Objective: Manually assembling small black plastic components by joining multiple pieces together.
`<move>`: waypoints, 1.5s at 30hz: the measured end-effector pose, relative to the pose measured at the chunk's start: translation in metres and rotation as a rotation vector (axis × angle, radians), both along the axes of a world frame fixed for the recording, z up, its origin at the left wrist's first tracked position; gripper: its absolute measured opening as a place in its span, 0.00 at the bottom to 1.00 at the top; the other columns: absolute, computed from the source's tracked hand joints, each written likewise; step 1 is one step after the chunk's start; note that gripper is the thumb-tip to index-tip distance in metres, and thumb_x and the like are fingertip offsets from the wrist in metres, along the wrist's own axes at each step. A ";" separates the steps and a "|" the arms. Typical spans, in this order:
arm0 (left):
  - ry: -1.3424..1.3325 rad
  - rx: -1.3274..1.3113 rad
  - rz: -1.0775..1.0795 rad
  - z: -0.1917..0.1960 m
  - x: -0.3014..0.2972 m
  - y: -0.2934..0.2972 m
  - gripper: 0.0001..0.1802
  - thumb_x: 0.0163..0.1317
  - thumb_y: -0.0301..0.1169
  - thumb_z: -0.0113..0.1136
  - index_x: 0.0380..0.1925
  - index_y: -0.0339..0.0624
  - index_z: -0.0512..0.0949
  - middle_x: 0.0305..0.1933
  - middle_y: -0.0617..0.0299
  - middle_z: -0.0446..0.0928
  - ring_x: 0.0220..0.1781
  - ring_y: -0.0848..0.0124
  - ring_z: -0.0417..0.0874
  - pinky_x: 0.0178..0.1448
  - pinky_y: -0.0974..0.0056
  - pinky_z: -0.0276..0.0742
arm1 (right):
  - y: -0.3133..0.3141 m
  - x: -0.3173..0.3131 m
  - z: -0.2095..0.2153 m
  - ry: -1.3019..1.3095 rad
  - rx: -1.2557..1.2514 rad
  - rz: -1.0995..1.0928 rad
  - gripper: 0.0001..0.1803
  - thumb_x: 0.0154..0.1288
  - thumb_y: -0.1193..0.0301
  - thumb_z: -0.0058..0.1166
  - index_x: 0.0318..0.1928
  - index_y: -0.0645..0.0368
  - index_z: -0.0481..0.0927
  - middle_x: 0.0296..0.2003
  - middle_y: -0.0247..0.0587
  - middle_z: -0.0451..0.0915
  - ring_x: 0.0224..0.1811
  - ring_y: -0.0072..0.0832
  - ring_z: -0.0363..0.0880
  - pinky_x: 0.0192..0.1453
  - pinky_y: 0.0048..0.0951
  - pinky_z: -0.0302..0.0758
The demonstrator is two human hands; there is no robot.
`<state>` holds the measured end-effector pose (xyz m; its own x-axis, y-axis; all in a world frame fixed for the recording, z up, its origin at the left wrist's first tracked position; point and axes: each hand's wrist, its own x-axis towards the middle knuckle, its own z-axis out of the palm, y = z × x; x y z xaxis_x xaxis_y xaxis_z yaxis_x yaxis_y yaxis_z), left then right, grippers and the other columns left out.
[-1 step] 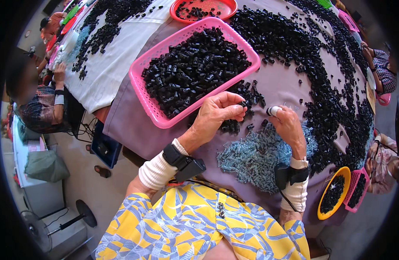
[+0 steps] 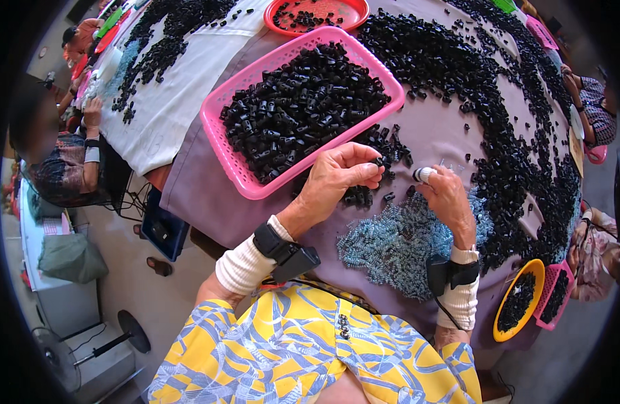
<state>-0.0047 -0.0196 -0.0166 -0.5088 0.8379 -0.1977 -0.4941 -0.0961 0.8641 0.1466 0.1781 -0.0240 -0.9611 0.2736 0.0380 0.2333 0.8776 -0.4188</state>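
Note:
My left hand [image 2: 333, 183] is closed in a pinch on a small black plastic part [image 2: 379, 161], just past the near edge of the pink basket [image 2: 222, 156]. That basket is heaped with black parts of the same sort. To the right, my right hand [image 2: 451, 202] has its fingers curled together over a pile of small bluish-silver springs [image 2: 390, 249]. White wrapping [image 2: 425, 174] covers one of its fingertips. Whatever lies between these fingers is hidden, though thin shiny bits show beside them. Loose black parts [image 2: 390, 145] lie between the two hands.
Black parts [image 2: 518, 168] spread widely over the cloth-covered table [image 2: 209, 182]. A red tray [image 2: 316, 30] stands beyond the basket. At the right edge are a yellow bowl [image 2: 540, 283] and another pink basket [image 2: 559, 293]. Other people sit at the left and right sides.
The wrapped fingertip of my right hand has shifted very slightly left. My left hand stays where it was, with the black part in its pinch.

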 end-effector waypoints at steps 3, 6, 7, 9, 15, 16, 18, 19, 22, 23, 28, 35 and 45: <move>-0.009 0.006 -0.015 -0.001 0.002 0.005 0.11 0.63 0.26 0.58 0.45 0.34 0.75 0.40 0.56 0.80 0.39 0.70 0.83 0.47 0.67 0.81 | -0.004 0.003 0.002 -0.033 0.083 0.051 0.08 0.48 0.73 0.61 0.30 0.61 0.78 0.35 0.46 0.75 0.41 0.44 0.73 0.43 0.42 0.68; 0.005 0.017 -0.009 0.001 0.001 0.001 0.12 0.63 0.26 0.58 0.45 0.34 0.74 0.40 0.56 0.80 0.39 0.70 0.83 0.47 0.67 0.81 | -0.012 -0.001 0.008 -0.036 0.152 0.099 0.09 0.48 0.73 0.61 0.31 0.60 0.78 0.36 0.44 0.75 0.42 0.41 0.71 0.46 0.41 0.67; 0.005 0.016 -0.011 0.001 0.001 0.002 0.12 0.63 0.26 0.58 0.45 0.34 0.74 0.40 0.56 0.80 0.39 0.70 0.83 0.47 0.67 0.81 | -0.011 0.000 0.008 -0.028 0.156 0.097 0.09 0.48 0.73 0.61 0.31 0.59 0.78 0.36 0.44 0.74 0.42 0.39 0.71 0.47 0.40 0.66; -0.004 -0.002 -0.015 0.001 0.001 0.004 0.12 0.62 0.26 0.58 0.45 0.34 0.74 0.40 0.56 0.80 0.39 0.70 0.83 0.47 0.67 0.81 | -0.009 0.000 0.002 0.015 0.172 0.095 0.09 0.48 0.72 0.61 0.31 0.60 0.77 0.36 0.44 0.74 0.42 0.40 0.71 0.47 0.40 0.66; 0.018 0.011 -0.030 -0.002 0.002 0.003 0.12 0.63 0.26 0.58 0.45 0.34 0.74 0.40 0.57 0.80 0.39 0.71 0.82 0.47 0.67 0.81 | -0.015 -0.011 0.001 0.102 0.175 0.018 0.09 0.49 0.71 0.61 0.31 0.61 0.77 0.35 0.44 0.75 0.43 0.39 0.71 0.47 0.39 0.65; 0.018 0.011 -0.030 -0.002 0.002 0.003 0.12 0.63 0.26 0.58 0.45 0.34 0.74 0.40 0.57 0.80 0.39 0.71 0.82 0.47 0.67 0.81 | -0.017 -0.015 0.003 0.097 0.153 0.014 0.09 0.49 0.71 0.61 0.31 0.61 0.77 0.35 0.44 0.75 0.43 0.39 0.71 0.47 0.39 0.66; -0.001 0.001 -0.016 -0.002 0.003 0.003 0.11 0.63 0.26 0.58 0.45 0.34 0.75 0.40 0.57 0.80 0.39 0.71 0.82 0.47 0.67 0.81 | -0.022 -0.024 0.004 0.106 0.158 0.051 0.09 0.49 0.71 0.61 0.31 0.61 0.78 0.34 0.43 0.75 0.43 0.39 0.71 0.47 0.39 0.66; -0.001 0.002 -0.015 -0.002 0.003 0.003 0.11 0.63 0.26 0.58 0.45 0.34 0.75 0.40 0.57 0.80 0.39 0.71 0.82 0.47 0.67 0.81 | -0.024 -0.027 0.005 0.116 0.164 0.087 0.09 0.49 0.71 0.61 0.30 0.61 0.78 0.34 0.43 0.75 0.42 0.39 0.71 0.47 0.39 0.66; 0.002 0.020 -0.014 -0.002 0.003 0.003 0.11 0.63 0.25 0.58 0.44 0.34 0.75 0.40 0.57 0.80 0.39 0.72 0.82 0.47 0.67 0.81 | -0.029 -0.031 -0.005 0.125 0.229 0.128 0.08 0.50 0.71 0.61 0.30 0.60 0.78 0.34 0.43 0.75 0.42 0.38 0.72 0.47 0.38 0.66; -0.003 0.021 -0.018 -0.002 0.004 0.004 0.11 0.62 0.26 0.58 0.44 0.35 0.75 0.40 0.57 0.80 0.39 0.72 0.82 0.46 0.67 0.81 | -0.028 -0.031 -0.006 0.124 0.230 0.130 0.08 0.50 0.71 0.61 0.30 0.60 0.78 0.34 0.43 0.75 0.42 0.38 0.72 0.47 0.38 0.66; -0.023 0.035 -0.008 -0.002 0.004 0.006 0.11 0.62 0.26 0.59 0.44 0.35 0.75 0.39 0.58 0.80 0.38 0.73 0.82 0.45 0.68 0.81 | -0.024 -0.027 0.000 0.215 0.076 0.028 0.08 0.52 0.72 0.60 0.32 0.61 0.79 0.32 0.43 0.77 0.37 0.38 0.75 0.45 0.36 0.69; 0.008 0.053 0.002 0.004 0.011 0.020 0.11 0.63 0.26 0.58 0.44 0.35 0.75 0.39 0.60 0.79 0.39 0.75 0.82 0.45 0.70 0.80 | -0.038 -0.022 0.041 0.303 -0.521 -0.068 0.09 0.58 0.75 0.57 0.40 0.64 0.79 0.32 0.43 0.82 0.32 0.29 0.81 0.35 0.26 0.74; -0.052 0.120 0.010 0.009 0.018 0.030 0.11 0.62 0.25 0.58 0.43 0.35 0.73 0.39 0.61 0.77 0.38 0.75 0.81 0.44 0.70 0.81 | -0.041 -0.024 0.048 0.478 -0.083 0.039 0.10 0.53 0.74 0.61 0.34 0.66 0.76 0.28 0.47 0.75 0.33 0.45 0.74 0.41 0.40 0.70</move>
